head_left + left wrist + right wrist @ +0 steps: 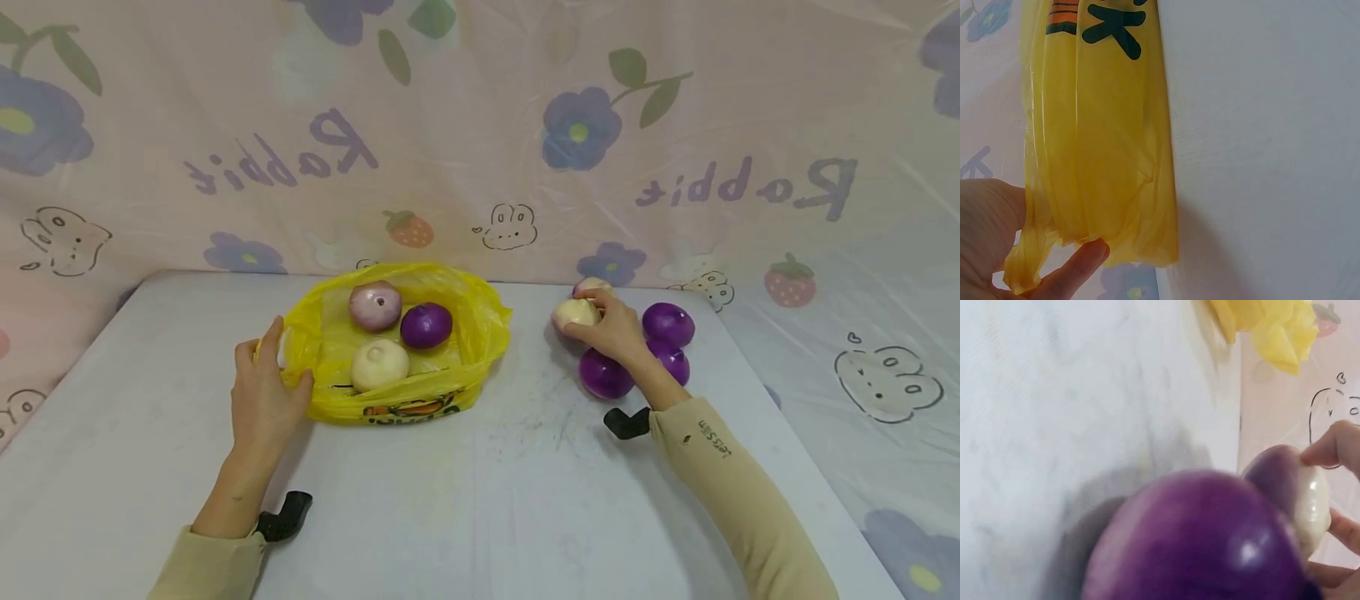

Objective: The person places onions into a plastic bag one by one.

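A yellow plastic bag [480,379] lies with its mouth spread wide. Inside it sit a pale purple onion [373,307], a dark purple onion [427,326] and a white onion [379,366]. My left hand [266,396] grips the bag's left end, and in the left wrist view the gathered yellow plastic [1025,262] runs between thumb and finger. On the right, my right hand [615,327] pinches an onion, white on top and purple below [574,315]. The right wrist view shows fingertips on this two-toned onion [1313,503], behind a large dark purple one [1191,544].
Dark purple onions [604,373] cluster around the right hand, one [668,324] farther back and another [671,362] partly behind the wrist. A pale onion [592,285] shows beyond the fingers. The white table [465,508] backs onto a printed curtain [480,150].
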Demonstrator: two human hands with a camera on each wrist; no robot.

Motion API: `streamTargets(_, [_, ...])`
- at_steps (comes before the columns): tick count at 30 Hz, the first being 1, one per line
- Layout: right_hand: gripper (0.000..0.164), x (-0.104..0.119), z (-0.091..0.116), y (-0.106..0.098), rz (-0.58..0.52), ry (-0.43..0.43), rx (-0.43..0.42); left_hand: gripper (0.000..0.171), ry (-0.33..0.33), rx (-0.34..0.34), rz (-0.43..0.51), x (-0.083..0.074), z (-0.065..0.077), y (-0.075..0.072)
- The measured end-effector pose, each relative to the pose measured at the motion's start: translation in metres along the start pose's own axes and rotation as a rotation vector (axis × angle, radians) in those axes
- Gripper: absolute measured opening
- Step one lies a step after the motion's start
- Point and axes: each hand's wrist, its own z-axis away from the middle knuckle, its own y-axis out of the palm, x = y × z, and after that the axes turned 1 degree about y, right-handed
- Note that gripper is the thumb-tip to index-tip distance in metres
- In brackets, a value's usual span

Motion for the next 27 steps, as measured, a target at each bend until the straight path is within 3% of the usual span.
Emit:
streamTargets(4, [0.056,0.009,0.0,0.001,-0.034,-0.019,-0.03,0.07,0.007,-0.007,0.0,0.0,0.0,0.0])
streamTargets(15, [0.054,0.04,0.005,0.01,-0.172,-0.211,-0.108,0.07,-0.005,0.006,-0.005,0.0,0.0,0.0])
streamTargets(27, [0.054,0.068,0.008,0.014,-0.282,-0.199,-0.057,0.071,-0.013,0.013,-0.007,0.0,0.0,-0.001])
